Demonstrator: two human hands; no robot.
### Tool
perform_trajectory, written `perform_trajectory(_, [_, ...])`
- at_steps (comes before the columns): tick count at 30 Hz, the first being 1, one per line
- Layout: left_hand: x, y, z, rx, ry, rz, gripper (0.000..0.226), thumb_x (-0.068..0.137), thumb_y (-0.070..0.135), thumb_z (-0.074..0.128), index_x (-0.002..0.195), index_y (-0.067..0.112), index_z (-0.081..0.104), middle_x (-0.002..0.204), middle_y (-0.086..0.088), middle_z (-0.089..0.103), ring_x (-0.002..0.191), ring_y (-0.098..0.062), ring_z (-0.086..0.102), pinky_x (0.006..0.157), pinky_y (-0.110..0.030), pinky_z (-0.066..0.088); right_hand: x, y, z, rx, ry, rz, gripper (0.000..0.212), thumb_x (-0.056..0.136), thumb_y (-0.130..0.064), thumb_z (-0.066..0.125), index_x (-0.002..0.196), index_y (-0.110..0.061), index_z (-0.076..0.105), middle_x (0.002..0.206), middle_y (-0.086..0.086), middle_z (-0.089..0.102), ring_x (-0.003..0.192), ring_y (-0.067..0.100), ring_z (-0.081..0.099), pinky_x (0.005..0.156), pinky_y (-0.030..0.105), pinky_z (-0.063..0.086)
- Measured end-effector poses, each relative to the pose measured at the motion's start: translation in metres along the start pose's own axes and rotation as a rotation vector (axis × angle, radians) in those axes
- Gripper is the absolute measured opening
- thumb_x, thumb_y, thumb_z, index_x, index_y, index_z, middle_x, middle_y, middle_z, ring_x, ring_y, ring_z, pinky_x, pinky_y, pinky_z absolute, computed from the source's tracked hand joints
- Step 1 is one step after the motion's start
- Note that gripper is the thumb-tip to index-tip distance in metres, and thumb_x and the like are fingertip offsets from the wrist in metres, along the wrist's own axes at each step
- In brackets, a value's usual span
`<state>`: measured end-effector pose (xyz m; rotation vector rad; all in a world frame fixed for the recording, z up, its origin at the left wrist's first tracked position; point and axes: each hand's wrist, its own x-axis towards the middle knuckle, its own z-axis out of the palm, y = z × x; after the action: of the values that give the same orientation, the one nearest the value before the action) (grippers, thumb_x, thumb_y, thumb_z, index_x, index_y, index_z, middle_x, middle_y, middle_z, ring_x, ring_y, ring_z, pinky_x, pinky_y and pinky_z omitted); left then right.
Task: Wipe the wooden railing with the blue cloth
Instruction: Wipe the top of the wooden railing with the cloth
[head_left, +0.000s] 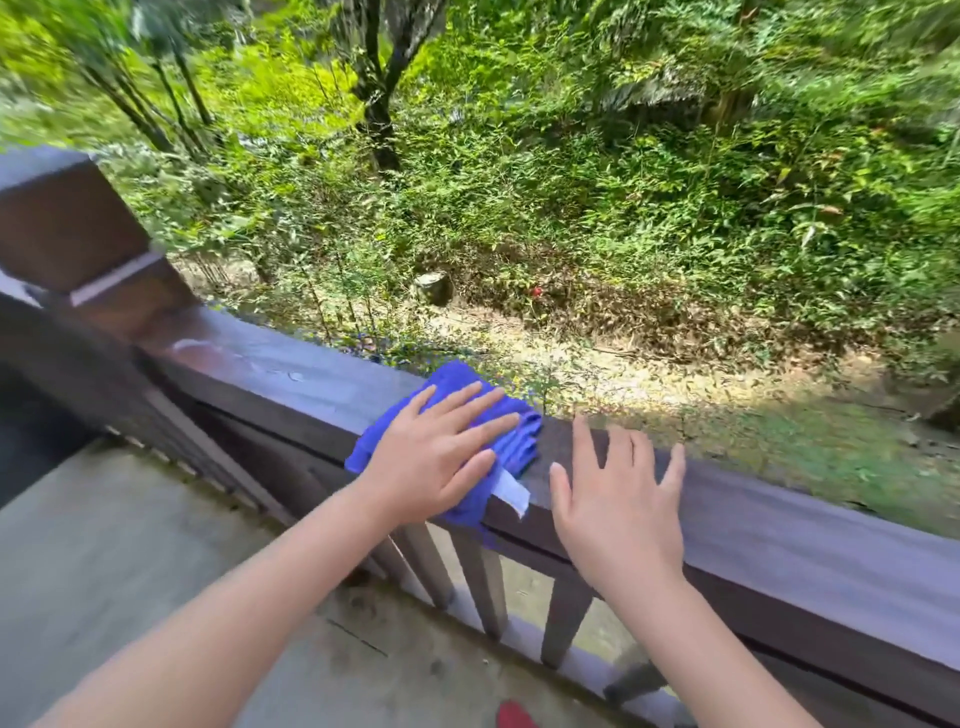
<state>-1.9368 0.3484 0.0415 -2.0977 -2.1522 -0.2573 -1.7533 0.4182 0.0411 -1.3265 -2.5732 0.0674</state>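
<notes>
Both forearms reach in from the bottom of the view toward the rail (291, 374), and the hands sit side by side on its flat top. Left hand (436, 452) lies palm-down on the cloth (457, 379), fingers spread wide and flat, not curled around anything. That grip is apart: the cloth is pinned by downward pressure, which suits wiping, since a broad palm keeps more fabric against the wood.

Cloth is bunched, not folded neatly. It covers the rail's top and drapes a little over the near edge, where a white tag (511, 491) hangs out. It is roughly midway along the visible rail, between the post (67, 223) at the left end and the stretch running off to the right.

Right hand (618, 514) rests just beside the cloth, not touching it, palm on the near edge and fingers splayed across the top. Its grip is also apart and holds nothing. My guess is that it steadies the body while the other hand works.

Left of the cloth, toward the post, the wood has a glossy sheen with pale smears, perhaps damp; right of the hands it looks duller and matte. Judged from that, the stretch on the right is probably not yet done. Balusters (478, 582) run below, a concrete floor (130, 545) lies on the near side, and greenery drops away beyond the far edge, so a cloth pushed too far out could fall.
</notes>
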Motion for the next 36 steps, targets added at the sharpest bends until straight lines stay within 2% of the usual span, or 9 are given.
perform_trajectory(5, [-0.018, -0.075, -0.003, -0.007, 0.012, -0.049, 0.050, 0.094, 0.044, 0.014, 0.133, 0.032, 0.044, 0.144, 0.003, 0.041, 0.136, -0.019, 0.034, 0.108, -0.038, 0.030, 0.020, -0.045, 0.006, 0.020, -0.029, -0.028, 0.059, 0.083, -0.042, 0.025, 0.126, -0.011, 0.051, 0.110, 0.016, 0.063, 0.102, 0.035, 0.057, 0.098, 0.059, 0.039])
perform_trajectory(9, [-0.033, -0.130, -0.009, -0.036, 0.051, -0.093, 0.050, 0.094, 0.039, 0.014, 0.131, 0.030, 0.047, 0.141, 0.004, 0.044, 0.134, -0.016, 0.038, 0.107, -0.037, 0.031, 0.039, -0.083, 0.011, 0.017, -0.063, -0.070, 0.062, 0.082, -0.044, 0.026, 0.125, -0.009, 0.052, 0.106, 0.014, 0.065, 0.096, 0.034, 0.060, 0.090, 0.057, 0.045])
perform_trajectory(13, [-0.047, -0.178, -0.010, -0.059, 0.090, -0.122, 0.049, 0.094, 0.037, 0.016, 0.130, 0.027, 0.048, 0.140, 0.001, 0.047, 0.133, -0.017, 0.040, 0.106, -0.042, 0.035, 0.052, -0.109, 0.018, -0.011, -0.113, -0.124, 0.064, 0.085, -0.045, 0.022, 0.132, -0.008, 0.044, 0.111, 0.016, 0.061, 0.098, 0.033, 0.057, 0.091, 0.057, 0.042])
perform_trajectory(19, [-0.057, -0.227, -0.025, -0.060, 0.106, -0.219, 0.049, 0.088, 0.027, 0.025, 0.124, 0.015, 0.056, 0.136, -0.009, 0.051, 0.130, -0.027, 0.044, 0.102, -0.054, 0.039, 0.066, -0.145, 0.029, -0.014, -0.155, -0.157, 0.062, 0.087, -0.048, 0.036, 0.134, -0.008, 0.038, 0.116, 0.016, 0.058, 0.104, 0.033, 0.053, 0.092, 0.056, 0.040])
perform_trajectory(23, [-0.049, -0.204, -0.020, -0.055, 0.117, -0.371, 0.053, 0.083, 0.036, 0.023, 0.127, 0.028, 0.052, 0.141, -0.001, 0.047, 0.135, -0.021, 0.037, 0.108, -0.053, 0.028, 0.079, -0.178, 0.039, 0.017, -0.163, -0.173, 0.060, 0.090, -0.045, 0.031, 0.139, -0.010, 0.028, 0.122, 0.013, 0.051, 0.111, 0.032, 0.046, 0.098, 0.056, 0.031])
perform_trajectory(25, [-0.041, -0.188, -0.017, -0.051, 0.062, -0.294, 0.053, 0.083, 0.038, 0.024, 0.130, 0.032, 0.047, 0.144, 0.002, 0.043, 0.136, -0.019, 0.035, 0.109, -0.055, 0.026, 0.085, -0.194, 0.041, 0.025, -0.145, -0.150, 0.055, 0.089, -0.041, 0.037, 0.136, -0.011, 0.035, 0.121, 0.013, 0.055, 0.109, 0.032, 0.050, 0.098, 0.055, 0.033])
perform_trajectory(30, [-0.038, -0.227, -0.021, 0.073, -0.080, 0.194, 0.049, 0.089, 0.038, 0.025, 0.137, 0.034, 0.035, 0.149, -0.001, 0.035, 0.139, -0.021, 0.030, 0.110, -0.057, 0.023, 0.090, -0.219, 0.042, -0.011, -0.041, -0.052, 0.053, 0.082, -0.036, 0.030, 0.117, -0.008, 0.057, 0.101, 0.016, 0.067, 0.089, 0.034, 0.061, 0.087, 0.055, 0.044])
perform_trajectory(32, [-0.043, -0.257, -0.023, 0.147, -0.044, 0.292, 0.047, 0.090, 0.039, 0.027, 0.136, 0.035, 0.037, 0.148, -0.001, 0.037, 0.139, -0.022, 0.028, 0.112, -0.060, 0.012, 0.093, -0.230, 0.045, -0.022, -0.085, -0.015, 0.059, 0.084, -0.044, 0.026, 0.126, -0.011, 0.050, 0.109, 0.016, 0.064, 0.099, 0.034, 0.058, 0.092, 0.055, 0.040])
perform_trajectory(36, [-0.058, -0.316, -0.030, 0.255, 0.029, 0.246, 0.045, 0.091, 0.045, 0.027, 0.135, 0.039, 0.037, 0.151, -0.004, 0.026, 0.142, -0.026, 0.018, 0.109, -0.061, 0.001, 0.105, -0.259, 0.058, -0.089, -0.186, 0.028, 0.061, 0.089, -0.053, 0.020, 0.141, -0.020, 0.024, 0.128, 0.010, 0.050, 0.119, 0.029, 0.041, 0.103, 0.054, 0.024])
